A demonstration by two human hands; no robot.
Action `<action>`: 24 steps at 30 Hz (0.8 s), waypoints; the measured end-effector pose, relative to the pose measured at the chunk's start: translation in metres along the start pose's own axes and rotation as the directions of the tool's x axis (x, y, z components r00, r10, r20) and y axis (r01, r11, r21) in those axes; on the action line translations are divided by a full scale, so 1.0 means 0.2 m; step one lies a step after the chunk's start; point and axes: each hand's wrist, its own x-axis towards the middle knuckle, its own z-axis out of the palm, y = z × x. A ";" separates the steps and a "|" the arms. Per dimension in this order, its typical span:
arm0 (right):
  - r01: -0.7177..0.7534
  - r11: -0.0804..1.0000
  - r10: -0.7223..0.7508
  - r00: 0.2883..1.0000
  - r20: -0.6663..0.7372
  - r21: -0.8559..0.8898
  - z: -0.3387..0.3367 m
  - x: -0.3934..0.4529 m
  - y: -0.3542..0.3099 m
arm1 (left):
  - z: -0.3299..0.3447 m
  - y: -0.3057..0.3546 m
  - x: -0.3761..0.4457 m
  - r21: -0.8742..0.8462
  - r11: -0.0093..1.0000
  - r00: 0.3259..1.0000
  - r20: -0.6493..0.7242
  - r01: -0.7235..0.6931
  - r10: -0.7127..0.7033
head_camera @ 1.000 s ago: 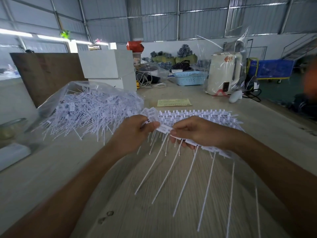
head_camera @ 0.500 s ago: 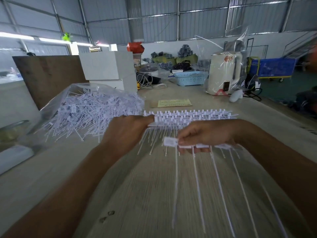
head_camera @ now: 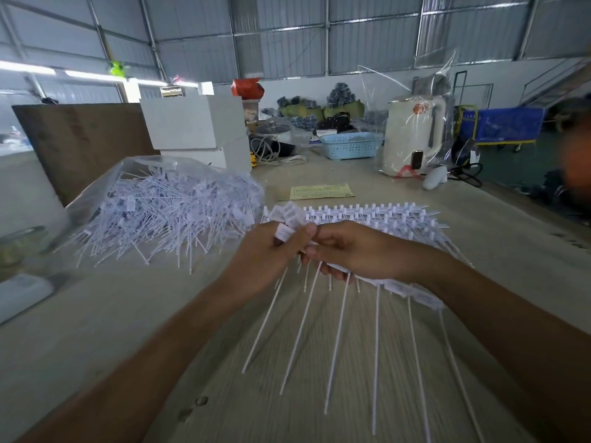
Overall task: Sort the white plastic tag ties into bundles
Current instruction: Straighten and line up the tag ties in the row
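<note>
A loose heap of white plastic tag ties (head_camera: 166, 215) spills from a clear plastic bag (head_camera: 134, 174) at the left of the table. A flat stack of joined tie strips (head_camera: 367, 215) lies behind my hands. My left hand (head_camera: 268, 254) pinches several tie heads (head_camera: 287, 219) between thumb and fingers. My right hand (head_camera: 361, 251) grips a strip of ties (head_camera: 412, 292); its long thin tails (head_camera: 339, 340) hang down toward me, fanned out over the table. The two hands touch at the fingertips.
A yellow paper slip (head_camera: 321, 191) lies beyond the strips. At the back stand white boxes (head_camera: 195, 129), a blue basket (head_camera: 350, 148), a cream kettle in plastic wrap (head_camera: 412, 139) and a brown board (head_camera: 83, 145). A blurred person (head_camera: 575, 148) is at the right edge.
My right hand, which had pulled a strip of ties down and away from the stack, has come back up to meet my left hand. The tails now fan out more widely.
</note>
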 end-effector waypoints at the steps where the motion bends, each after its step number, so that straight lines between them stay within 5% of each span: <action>1: 0.016 1.000 -0.016 0.999 -0.028 -0.016 0.01 0.01 0.00 | 0.00 -0.01 0.00 0.021 1.000 0.999 -0.031 0.006 -0.006; 4: 0.054 0.999 -0.054 0.991 -0.125 -0.001 0.03 0.02 0.00 | -0.02 -0.01 0.01 -0.039 0.996 0.992 -0.089 0.086 -0.089; 9: 0.095 0.995 -0.097 0.981 -0.169 -0.018 0.04 0.04 0.01 | -0.04 0.03 -0.01 -0.279 0.940 0.979 0.004 0.198 -0.205; 14: 0.102 0.992 -0.118 0.960 -0.255 -0.073 0.05 0.03 0.02 | -0.03 0.04 -0.02 -0.278 0.917 0.956 0.024 0.287 -0.292; 24: 0.125 0.842 -0.365 0.849 -0.383 -0.524 0.10 0.03 -0.05 | -0.07 0.06 -0.01 -0.375 0.856 0.917 -0.038 0.355 -0.397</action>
